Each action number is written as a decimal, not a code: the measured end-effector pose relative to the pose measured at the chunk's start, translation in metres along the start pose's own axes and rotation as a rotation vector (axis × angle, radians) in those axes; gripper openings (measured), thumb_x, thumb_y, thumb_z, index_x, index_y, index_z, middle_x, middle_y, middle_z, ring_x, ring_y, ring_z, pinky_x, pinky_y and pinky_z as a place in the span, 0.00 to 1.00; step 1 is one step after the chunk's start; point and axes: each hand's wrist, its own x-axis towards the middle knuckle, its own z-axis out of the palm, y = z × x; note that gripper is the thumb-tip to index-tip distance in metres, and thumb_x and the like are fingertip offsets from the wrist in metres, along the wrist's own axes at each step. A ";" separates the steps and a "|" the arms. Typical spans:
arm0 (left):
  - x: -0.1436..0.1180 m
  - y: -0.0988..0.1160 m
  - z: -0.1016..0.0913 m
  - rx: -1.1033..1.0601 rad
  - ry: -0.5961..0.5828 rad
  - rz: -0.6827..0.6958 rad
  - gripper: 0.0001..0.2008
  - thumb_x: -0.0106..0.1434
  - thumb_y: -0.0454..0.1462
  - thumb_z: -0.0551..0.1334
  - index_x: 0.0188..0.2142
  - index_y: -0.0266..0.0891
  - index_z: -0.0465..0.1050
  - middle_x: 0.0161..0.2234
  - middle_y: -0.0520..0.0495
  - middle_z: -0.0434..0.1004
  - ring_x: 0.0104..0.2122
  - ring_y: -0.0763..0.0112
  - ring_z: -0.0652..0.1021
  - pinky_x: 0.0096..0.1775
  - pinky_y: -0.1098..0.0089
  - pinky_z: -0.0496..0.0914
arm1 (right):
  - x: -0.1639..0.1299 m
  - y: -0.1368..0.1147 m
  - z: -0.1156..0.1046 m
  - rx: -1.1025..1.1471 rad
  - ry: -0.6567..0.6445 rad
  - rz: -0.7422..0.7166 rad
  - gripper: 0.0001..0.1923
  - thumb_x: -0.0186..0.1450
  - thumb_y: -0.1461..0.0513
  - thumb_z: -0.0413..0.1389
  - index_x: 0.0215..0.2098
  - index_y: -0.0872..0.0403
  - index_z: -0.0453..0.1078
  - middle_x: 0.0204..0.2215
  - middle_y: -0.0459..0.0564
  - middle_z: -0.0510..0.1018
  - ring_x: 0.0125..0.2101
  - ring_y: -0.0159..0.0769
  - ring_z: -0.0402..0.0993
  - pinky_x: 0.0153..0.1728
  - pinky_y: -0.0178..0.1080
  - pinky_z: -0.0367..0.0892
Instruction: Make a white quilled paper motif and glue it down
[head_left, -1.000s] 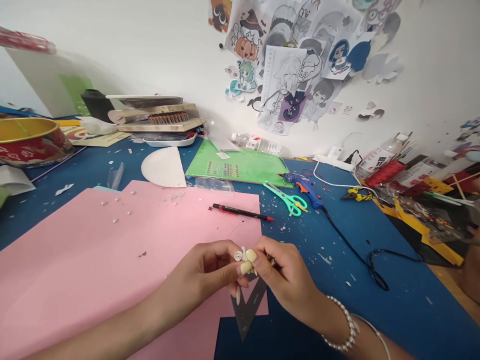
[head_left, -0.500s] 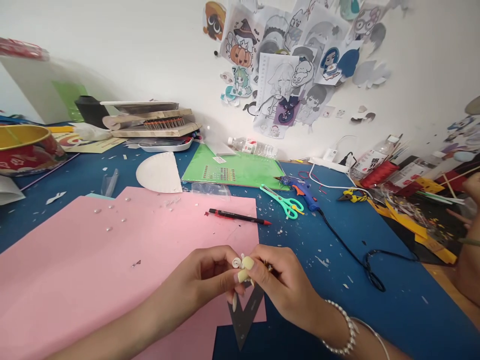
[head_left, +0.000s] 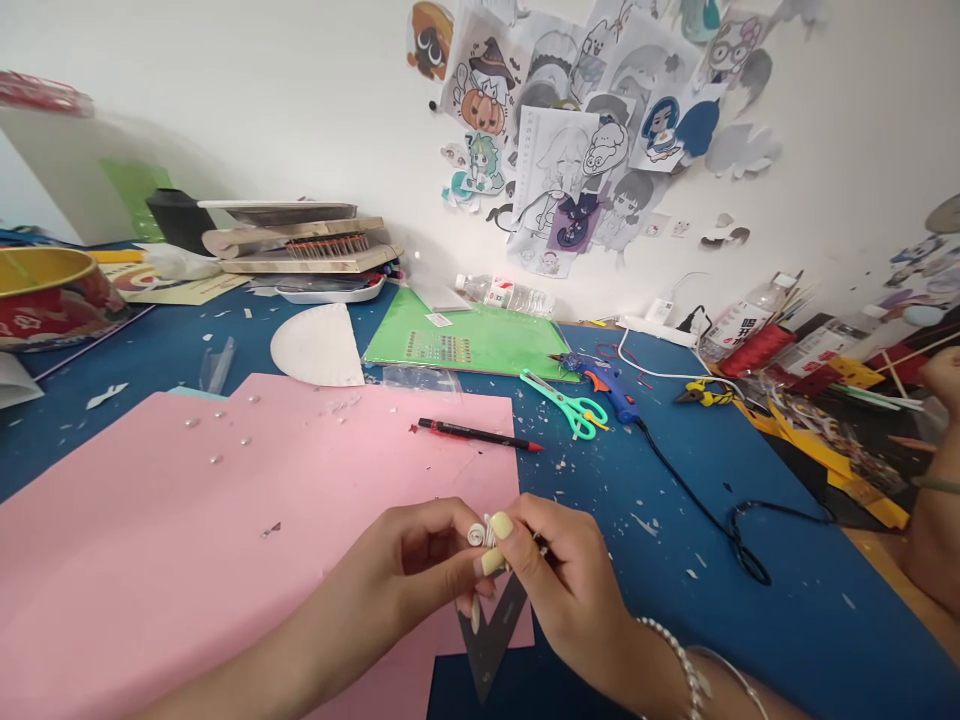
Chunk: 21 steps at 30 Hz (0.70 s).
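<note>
1. Left hand (head_left: 420, 560): raised over the near edge of the pink paper sheet (head_left: 225, 520), fingers curled together, the thumb and fingertips pinched on a small white paper coil (head_left: 478, 533)
2. Right hand (head_left: 559, 575): meets the left hand at the coil; thumb and forefinger, both with pale yellow nails, are pressed on the same piece from the right side. A beaded bracelet (head_left: 686, 670) circles the wrist
3. White paper coil: a tiny rolled spiral held in the air between both hands, above the near right corner of the pink sheet. A thin white strip hangs from the hands just below it
4. Grey set square (head_left: 491, 640): lies flat under the hands, part on the pink sheet and part on the blue table mat (head_left: 720, 600)
5. Red and black pencil (head_left: 476, 435): lies on the far right part of the pink sheet, well apart from the hands
6. Mint-green scissors (head_left: 570, 403) and blue glue gun (head_left: 606, 385): side by side on the mat beyond the pencil; the gun's black cord trails toward the right
7. Green sheet (head_left: 480, 345) and white half-round paper (head_left: 315, 348): at the far side of the pink sheet, near the wall
8. Another person's arm (head_left: 934, 530): at the right edge of the view
</note>
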 end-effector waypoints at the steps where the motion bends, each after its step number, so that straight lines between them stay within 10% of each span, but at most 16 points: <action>1: 0.000 -0.001 0.000 -0.002 -0.001 0.009 0.04 0.56 0.35 0.59 0.27 0.35 0.68 0.23 0.53 0.70 0.24 0.75 0.71 0.29 0.74 0.66 | 0.000 0.000 0.000 -0.002 0.006 -0.003 0.17 0.63 0.60 0.43 0.18 0.57 0.56 0.14 0.41 0.59 0.16 0.23 0.54 0.19 0.28 0.49; 13: -0.002 -0.001 -0.001 -0.015 0.074 0.006 0.06 0.55 0.37 0.60 0.26 0.35 0.69 0.22 0.54 0.72 0.22 0.78 0.70 0.27 0.78 0.65 | 0.007 0.010 -0.014 0.181 -0.145 -0.093 0.14 0.63 0.57 0.43 0.25 0.56 0.61 0.18 0.41 0.61 0.18 0.23 0.56 0.20 0.28 0.52; 21: -0.003 -0.002 0.002 -0.143 -0.008 0.005 0.05 0.54 0.36 0.61 0.25 0.35 0.70 0.21 0.53 0.73 0.22 0.76 0.73 0.26 0.77 0.67 | 0.009 0.010 -0.029 0.021 -0.001 -0.352 0.14 0.52 0.55 0.57 0.34 0.54 0.64 0.17 0.40 0.63 0.18 0.23 0.57 0.19 0.27 0.54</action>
